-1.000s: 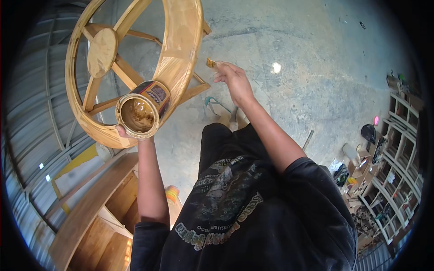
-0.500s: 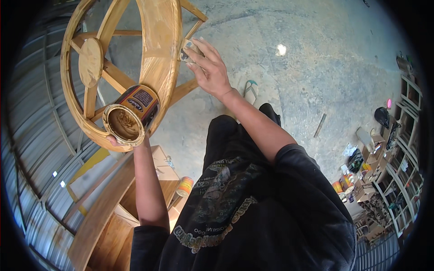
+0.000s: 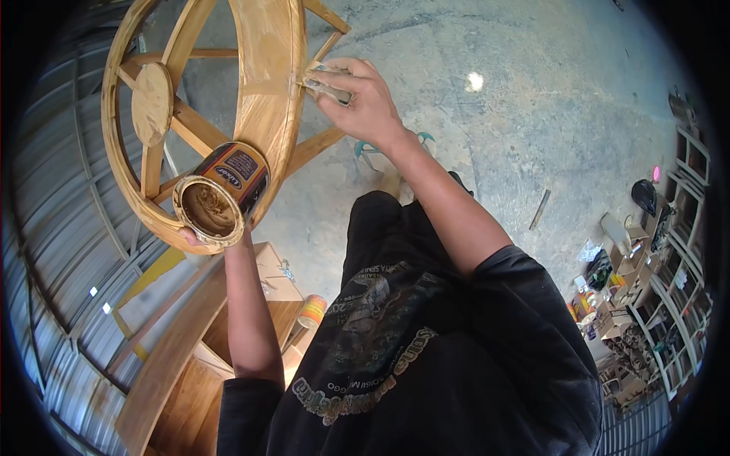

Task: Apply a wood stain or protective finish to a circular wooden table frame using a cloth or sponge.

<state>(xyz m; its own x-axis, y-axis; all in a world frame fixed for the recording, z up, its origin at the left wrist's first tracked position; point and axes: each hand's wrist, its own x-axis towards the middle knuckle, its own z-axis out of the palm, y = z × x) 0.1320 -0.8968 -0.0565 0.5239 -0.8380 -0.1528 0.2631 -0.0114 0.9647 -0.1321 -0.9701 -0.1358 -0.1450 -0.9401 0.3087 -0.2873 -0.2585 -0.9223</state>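
My left hand [image 3: 196,238] is closed around the lower side of an open tin can [image 3: 242,176], which tilts so that its mouth faces me. Brown putty [image 3: 209,211] coats the inside of the can and smears its rim. In my right hand [image 3: 363,99], a small flat putty scraper [image 3: 331,91] is pinched, with its end at the right edge of a round wooden furniture frame [image 3: 268,99]. That frame has curved slats, straight struts and an oval piece [image 3: 152,105] with pale smears. The fingers of my left hand are mostly hidden behind the can.
A wooden cabinet-like piece [image 3: 190,395] stands at lower left, beside a yellow-orange can [image 3: 312,310]. Corrugated metal wall [image 3: 61,190] lines the left. On the concrete floor lies a thin strip [image 3: 539,210]. Boxes [image 3: 617,323] and clutter line the right side.
My right hand has turned, and the scraper now angles edge-on against the frame's rim. My right forearm has shifted slightly right. A foot with a sandal shows more beneath it. The left hand and can stay put.
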